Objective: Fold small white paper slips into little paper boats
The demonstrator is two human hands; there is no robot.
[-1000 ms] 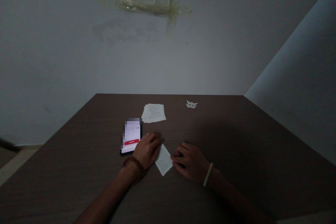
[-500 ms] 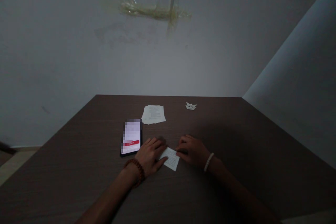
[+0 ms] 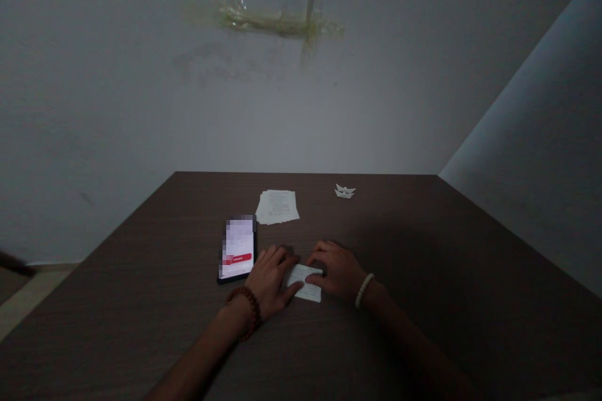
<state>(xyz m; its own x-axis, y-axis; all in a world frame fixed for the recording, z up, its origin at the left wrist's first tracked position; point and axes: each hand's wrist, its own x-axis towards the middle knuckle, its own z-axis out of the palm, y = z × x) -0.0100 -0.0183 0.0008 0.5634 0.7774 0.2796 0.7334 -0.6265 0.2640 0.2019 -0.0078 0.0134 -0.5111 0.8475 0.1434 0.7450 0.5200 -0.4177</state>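
A small printed sheet of paper (image 3: 311,292) lies on the dark table between my two hands. My left hand (image 3: 270,282), with a brown beaded bracelet at its wrist, holds the paper's left side down with thumb and fingers. From the right, my right hand (image 3: 337,268) has its thumb over the paper and its curled fingers at the far edge; a pale beaded bracelet circles that wrist. The hands partly cover the sheet, so its folds cannot be made out.
A lit phone (image 3: 237,249) lies just left of my left hand. Behind it rests a stack of printed paper pieces (image 3: 278,207). A folded paper boat (image 3: 345,192) sits near the back of the table (image 3: 155,244), which meets a wall.
My right hand has shifted left, its thumb now over the paper. The sheet has turned slightly, its near edge lying more level. My left hand stays on it.
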